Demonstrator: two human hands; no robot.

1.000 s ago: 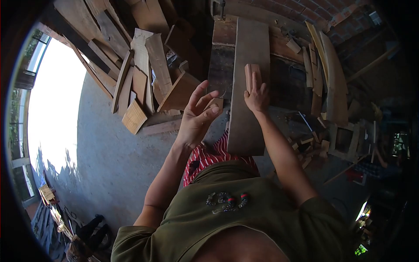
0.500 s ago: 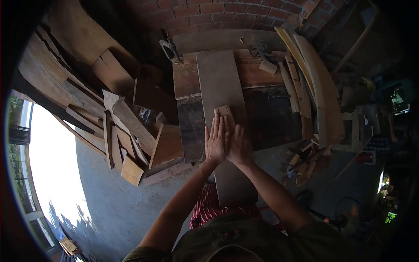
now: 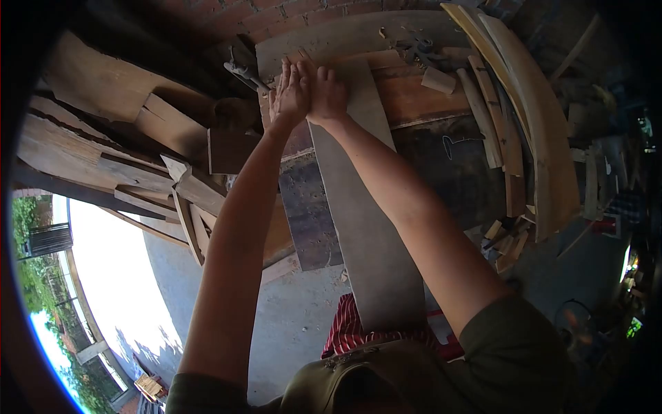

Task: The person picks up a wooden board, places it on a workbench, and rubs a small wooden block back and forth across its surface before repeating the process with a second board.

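A long grey-brown plank (image 3: pixel 365 228) lies lengthwise on a dark workbench (image 3: pixel 441 159), running from my waist to the far end. Both my arms are stretched out over it. My left hand (image 3: pixel 289 93) and my right hand (image 3: pixel 327 93) press down side by side at the plank's far end. The left fingers lie flat and together, and the right hand is curled. The small wooden block they press on is hidden under them.
Offcuts and boards (image 3: pixel 172 172) are piled to the left of the bench. Curved planks (image 3: pixel 538 124) lean at the right. A small wood block (image 3: pixel 438 79) and a metal tool (image 3: pixel 241 69) lie near the brick wall (image 3: pixel 276 10). Concrete floor (image 3: pixel 289 324) lies below.
My left hand left the air and joined my right hand on the block. Both hands then slid the block along the plank from its middle to its far end.
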